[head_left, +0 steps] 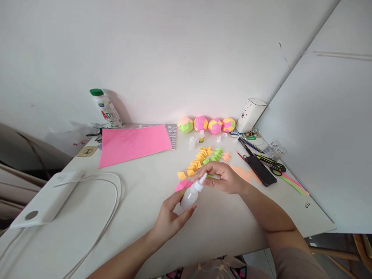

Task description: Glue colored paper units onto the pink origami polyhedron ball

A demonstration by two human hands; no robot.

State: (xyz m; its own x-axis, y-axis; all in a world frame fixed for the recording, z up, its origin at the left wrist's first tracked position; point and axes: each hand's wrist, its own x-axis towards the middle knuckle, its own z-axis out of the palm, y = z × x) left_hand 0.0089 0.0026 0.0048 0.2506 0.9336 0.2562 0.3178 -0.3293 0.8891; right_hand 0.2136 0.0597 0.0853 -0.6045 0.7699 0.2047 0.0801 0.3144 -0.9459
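White dropper bottle [190, 196] with pointed nozzle is held tilted, nozzle up and to the right, over the middle of the white table [139, 209]. Its body is grasped by the left hand [171, 217], between thumb and fingers. The right hand [222, 179] is placed at the nozzle, fingers curled around it; whether the tip is actually pinched cannot be told.

Just beyond the hands, folded pink paper pieces [183, 185] are partly hidden by the bottle and fingers. Folded orange-yellow paper pieces [199, 159] are laid in a slanting row, green paper pieces [215, 155] alongside, peach paper pieces [226, 157] next to the green. A peach paper sheet [241, 173] is partly covered by the right arm.

Farther back, a translucent small bottle [192, 143] and a yellow-labelled small bottle [201, 137] are stood near each other. Four multicoloured paper balls [200, 124] are lined up along the wall, with a white container [250, 115] set to their right.

On the right, a black pouch [261, 170] is seen beside scissors [276, 171] and pink and green paper strips [295, 183]. On the left, a pink sheet [135, 144] is laid flat, a green-capped bottle [107, 108] is stood behind it, and a white device [48, 199] is placed nearer, beside a looped white cable [118, 190].
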